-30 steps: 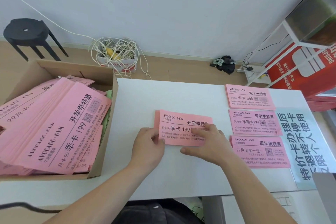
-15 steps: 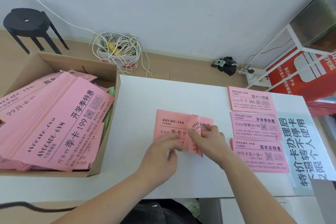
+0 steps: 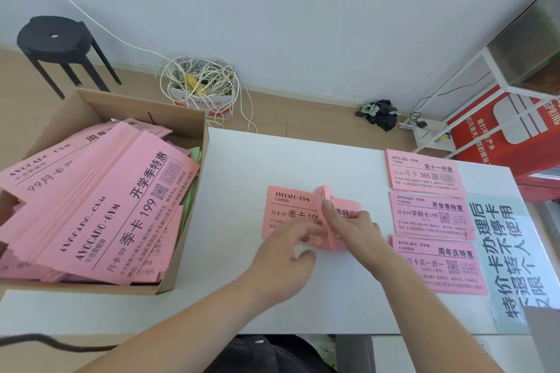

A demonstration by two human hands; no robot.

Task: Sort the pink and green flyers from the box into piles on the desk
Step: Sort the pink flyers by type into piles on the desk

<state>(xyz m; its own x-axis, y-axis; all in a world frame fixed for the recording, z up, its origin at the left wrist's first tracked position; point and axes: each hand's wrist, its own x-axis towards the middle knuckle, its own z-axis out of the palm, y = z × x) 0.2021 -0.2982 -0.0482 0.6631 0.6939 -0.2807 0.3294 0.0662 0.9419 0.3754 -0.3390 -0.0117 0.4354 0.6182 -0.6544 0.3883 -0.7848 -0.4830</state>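
On the tabletop [image 3: 242, 160], the pink stack [image 3: 281, 209] lies crosswise: right hand [image 3: 353, 228] pinches its right end, left hand [image 3: 285, 257] rests slack-fingered on it.

A black round stool [image 3: 54, 36] stands on the wooden floor [image 3: 318, 127] at the far left by the pale wall, and near it a small carton [image 3: 209, 106] holds a tangle of white cable [image 3: 201, 79]. Further right on the floor lies a dark crumpled cloth [image 3: 380, 113], next to a white metal rack [image 3: 497, 66] with a red printed carton [image 3: 500, 136] under it. A pale blue sheet [image 3: 503, 251] with large black characters lies flat at the right.
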